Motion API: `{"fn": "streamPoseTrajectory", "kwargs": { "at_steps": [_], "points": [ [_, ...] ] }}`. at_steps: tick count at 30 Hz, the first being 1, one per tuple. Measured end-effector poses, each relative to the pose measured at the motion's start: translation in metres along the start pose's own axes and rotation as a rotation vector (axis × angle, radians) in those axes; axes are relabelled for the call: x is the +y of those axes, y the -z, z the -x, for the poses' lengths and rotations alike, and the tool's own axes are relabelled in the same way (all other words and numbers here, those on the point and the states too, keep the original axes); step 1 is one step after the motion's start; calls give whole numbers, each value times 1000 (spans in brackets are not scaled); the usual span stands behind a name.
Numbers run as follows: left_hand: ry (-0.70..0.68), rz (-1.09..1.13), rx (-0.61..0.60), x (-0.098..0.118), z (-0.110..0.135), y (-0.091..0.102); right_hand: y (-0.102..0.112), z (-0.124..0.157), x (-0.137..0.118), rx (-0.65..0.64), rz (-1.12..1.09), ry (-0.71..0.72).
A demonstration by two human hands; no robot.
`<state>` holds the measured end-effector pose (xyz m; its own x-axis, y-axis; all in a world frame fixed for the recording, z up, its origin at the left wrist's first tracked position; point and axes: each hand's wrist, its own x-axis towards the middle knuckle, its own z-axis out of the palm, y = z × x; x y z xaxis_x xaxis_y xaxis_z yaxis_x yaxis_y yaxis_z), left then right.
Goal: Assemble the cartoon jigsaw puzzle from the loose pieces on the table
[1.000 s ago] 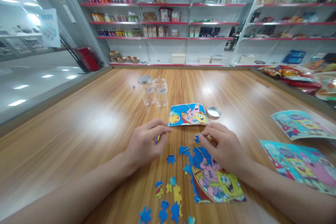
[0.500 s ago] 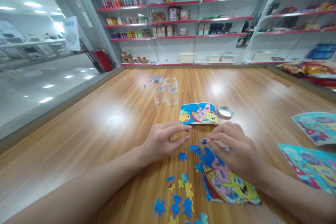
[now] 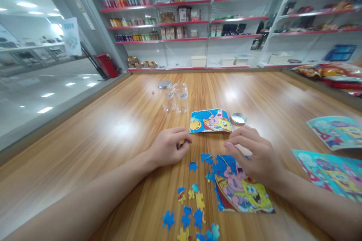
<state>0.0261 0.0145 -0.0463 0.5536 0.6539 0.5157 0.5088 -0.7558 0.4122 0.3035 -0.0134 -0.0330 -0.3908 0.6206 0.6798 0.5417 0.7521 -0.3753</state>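
My left hand (image 3: 170,146) is curled above the table left of the puzzle, thumb near the fingers. A blue-and-yellow puzzle piece (image 3: 180,144) shows inside its curl. My right hand (image 3: 253,152) hovers over the upper right of the partly assembled jigsaw puzzle (image 3: 240,190), thumb and forefinger together; anything between them is hidden. The puzzle shows a yellow and a pink cartoon figure in a boat. A single blue puzzle piece (image 3: 193,166) lies between the hands. Several loose pieces (image 3: 186,216) are scattered at the lower left. A matching picture card (image 3: 210,121) lies beyond the hands.
Two clear jars stand further back, one lidded (image 3: 167,98) and one without a lid (image 3: 181,98). A metal lid (image 3: 238,118) rests right of the card. Two more cartoon pictures (image 3: 333,173) lie at right. Snack packets (image 3: 330,73) edge the far right. Shelves (image 3: 183,39) stand behind.
My left hand has drawn back to the left and its fingers have curled in. The small blue piece at my right fingertips is out of sight. The view has shifted slightly.
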Motion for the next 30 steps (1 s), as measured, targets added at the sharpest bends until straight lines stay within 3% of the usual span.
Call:
{"fn": "streamPoseTrajectory", "kwargs": {
  "at_steps": [11,30],
  "points": [
    [37,-21,-100,-6,1,-2,-3,2,1,-33,-15,-13],
    [35,-16,-99,-9,1,-3,-3,4,-3,-48,1,5]
  ]
}}
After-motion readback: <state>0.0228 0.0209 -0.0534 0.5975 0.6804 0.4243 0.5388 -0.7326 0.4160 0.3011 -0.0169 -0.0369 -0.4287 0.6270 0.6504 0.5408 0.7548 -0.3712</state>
